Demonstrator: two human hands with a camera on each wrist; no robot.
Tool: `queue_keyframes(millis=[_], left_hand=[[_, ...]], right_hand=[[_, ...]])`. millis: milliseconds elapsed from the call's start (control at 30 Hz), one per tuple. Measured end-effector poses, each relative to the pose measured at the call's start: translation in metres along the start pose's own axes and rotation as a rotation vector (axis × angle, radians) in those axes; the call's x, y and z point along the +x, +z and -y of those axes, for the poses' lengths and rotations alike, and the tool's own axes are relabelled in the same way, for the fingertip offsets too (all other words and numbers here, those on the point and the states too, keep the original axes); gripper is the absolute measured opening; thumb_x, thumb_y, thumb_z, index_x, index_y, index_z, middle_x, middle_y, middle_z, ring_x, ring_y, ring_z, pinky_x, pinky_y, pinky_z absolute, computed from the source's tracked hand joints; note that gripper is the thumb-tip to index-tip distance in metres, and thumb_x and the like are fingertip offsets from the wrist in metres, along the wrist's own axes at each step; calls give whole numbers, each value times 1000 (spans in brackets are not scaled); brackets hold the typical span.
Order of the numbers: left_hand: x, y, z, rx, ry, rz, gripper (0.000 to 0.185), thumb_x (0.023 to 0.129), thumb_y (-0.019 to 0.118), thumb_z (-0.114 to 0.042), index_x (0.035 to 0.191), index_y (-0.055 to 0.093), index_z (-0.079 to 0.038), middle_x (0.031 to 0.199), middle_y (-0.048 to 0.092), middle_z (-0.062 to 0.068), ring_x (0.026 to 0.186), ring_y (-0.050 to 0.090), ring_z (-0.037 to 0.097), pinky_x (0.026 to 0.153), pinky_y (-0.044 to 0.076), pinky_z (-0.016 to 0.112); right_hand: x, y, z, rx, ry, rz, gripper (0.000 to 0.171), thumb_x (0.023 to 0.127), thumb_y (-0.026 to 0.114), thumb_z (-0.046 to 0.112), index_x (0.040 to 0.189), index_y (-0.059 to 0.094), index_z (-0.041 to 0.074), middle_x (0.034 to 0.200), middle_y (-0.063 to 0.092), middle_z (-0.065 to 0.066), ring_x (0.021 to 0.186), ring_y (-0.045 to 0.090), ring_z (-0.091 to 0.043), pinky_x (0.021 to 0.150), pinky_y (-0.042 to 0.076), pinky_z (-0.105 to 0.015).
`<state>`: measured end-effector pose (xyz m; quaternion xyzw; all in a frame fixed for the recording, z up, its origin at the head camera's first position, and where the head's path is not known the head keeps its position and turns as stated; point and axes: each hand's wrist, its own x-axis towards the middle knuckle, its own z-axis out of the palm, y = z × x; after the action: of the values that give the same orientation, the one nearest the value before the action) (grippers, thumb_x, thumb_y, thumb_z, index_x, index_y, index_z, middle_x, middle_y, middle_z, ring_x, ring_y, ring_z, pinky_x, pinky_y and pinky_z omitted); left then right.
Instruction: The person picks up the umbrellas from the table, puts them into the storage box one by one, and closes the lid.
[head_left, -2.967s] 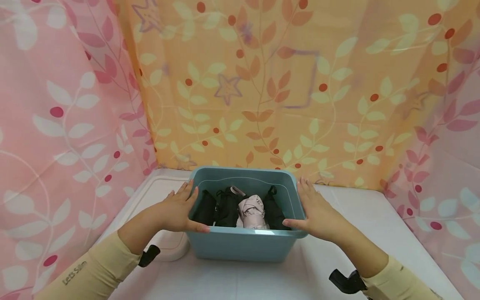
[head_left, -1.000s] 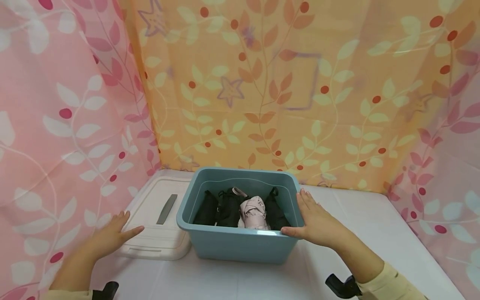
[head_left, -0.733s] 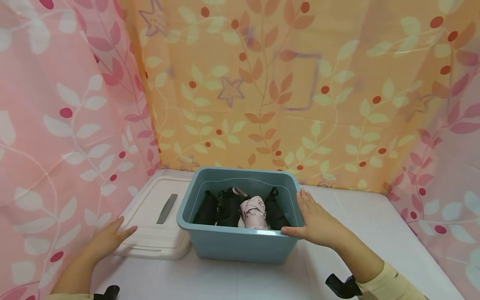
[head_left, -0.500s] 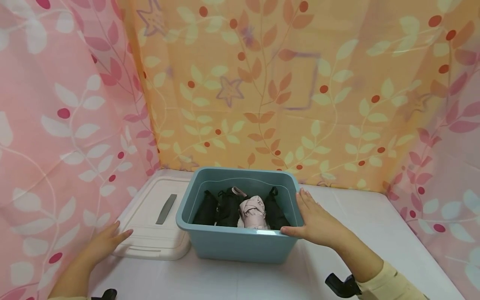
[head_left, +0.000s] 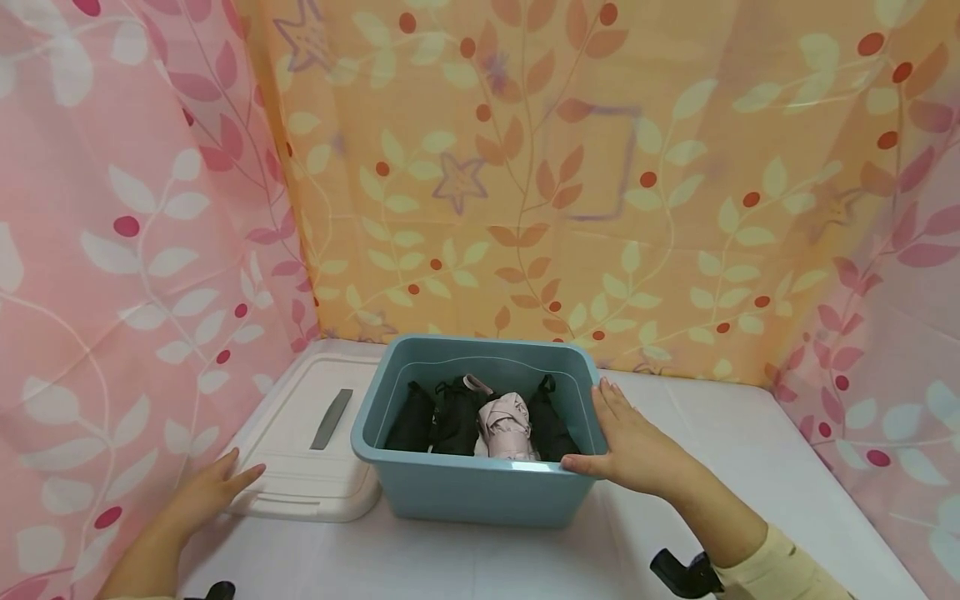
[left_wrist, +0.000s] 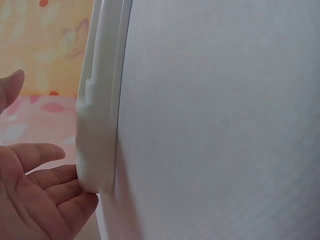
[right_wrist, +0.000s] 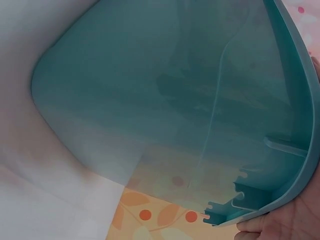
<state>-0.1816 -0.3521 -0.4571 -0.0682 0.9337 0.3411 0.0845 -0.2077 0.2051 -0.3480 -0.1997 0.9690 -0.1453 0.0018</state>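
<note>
Left hand (head_left: 202, 493) moved off bin (head_left: 480, 487) to lid (head_left: 300, 467) corner.

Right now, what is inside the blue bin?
The blue bin holds three black folded bundles, likely compact umbrellas, and one pale pink one, standing side by side. Whatever lies beneath them on the bin floor is hidden.

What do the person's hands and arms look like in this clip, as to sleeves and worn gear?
Both hands are bare: no gloves, rings or watch show. The right hand comes out of a pale cream-yellow long sleeve that ends short of the wrist. A black device sits at that sleeve's cuff. The left hand shows a bare forearm, with a small black part at the frame's lower edge.
</note>
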Motion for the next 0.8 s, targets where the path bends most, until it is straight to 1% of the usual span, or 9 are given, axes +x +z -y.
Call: queue_keyframes(millis=[67,267,433,633,700,800], left_hand=[[0,0,-1,2,-9,4,87,92,42,-51,139,6,12,138,7,41,124,8,59,97,13,68],[-1,1,-1,-5,-6,12,86,92,44,-51,140,9,12,138,9,41,124,11,59,96,15,68],[-2,0,-1,-16,-19,21,86,92,42,-52,140,8,12,138,7,41,125,9,58,96,14,68],[-5,2,0,-75,-52,57,88,92,40,-54,141,5,9,141,5,37,127,6,56,97,15,67],[-6,3,1,-114,-59,72,88,92,39,-55,142,4,8,142,3,36,128,2,55,97,13,68],[-6,3,1,-152,-64,71,88,92,40,-54,142,3,8,143,3,35,129,0,54,98,10,67]], right_hand=[[0,0,0,5,1,-2,121,66,50,79,143,14,-7,150,7,-23,137,8,-39,105,18,-56],[0,1,-1,7,-1,-5,122,66,49,80,143,14,-7,150,7,-23,137,7,-39,106,18,-56],[0,2,-1,11,-4,-4,122,66,49,80,143,13,-7,150,7,-23,137,6,-38,106,18,-56],[-1,2,-1,18,-2,1,120,67,50,79,143,13,-7,150,6,-23,138,6,-38,105,18,-56],[-1,2,-1,16,-1,0,120,67,50,79,143,13,-7,150,6,-23,137,6,-38,105,18,-56],[0,2,-2,11,-5,-6,121,67,50,79,143,14,-7,150,7,-23,137,6,-39,106,18,-55]])
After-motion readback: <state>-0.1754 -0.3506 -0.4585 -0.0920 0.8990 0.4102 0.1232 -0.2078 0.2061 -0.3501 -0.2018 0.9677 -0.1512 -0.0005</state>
